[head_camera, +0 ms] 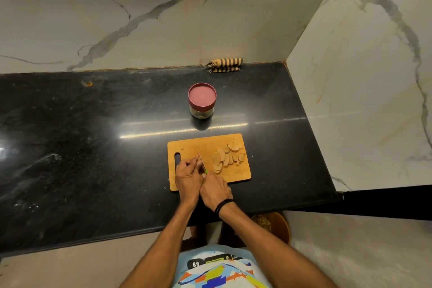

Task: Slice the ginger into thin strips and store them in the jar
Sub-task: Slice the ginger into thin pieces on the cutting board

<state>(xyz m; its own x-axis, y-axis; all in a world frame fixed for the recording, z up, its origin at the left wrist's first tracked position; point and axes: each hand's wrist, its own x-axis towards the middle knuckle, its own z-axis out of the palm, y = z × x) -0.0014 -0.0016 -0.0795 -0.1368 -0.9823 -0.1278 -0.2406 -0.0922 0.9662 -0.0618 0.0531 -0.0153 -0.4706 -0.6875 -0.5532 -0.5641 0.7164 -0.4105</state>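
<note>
Right hand (215, 190) grips knife (201, 161) — left hand (188, 177) curled just beside it, grasp hidden; ginger slices (226, 156) lie right of both.

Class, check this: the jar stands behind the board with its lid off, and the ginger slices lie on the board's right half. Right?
No: the head view shows the lid on the jar. The jar stands behind the board, slices on its right half.

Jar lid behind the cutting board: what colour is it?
The jar lid is a dusty pink-maroon, clearest in the head view, the only one here.
</note>
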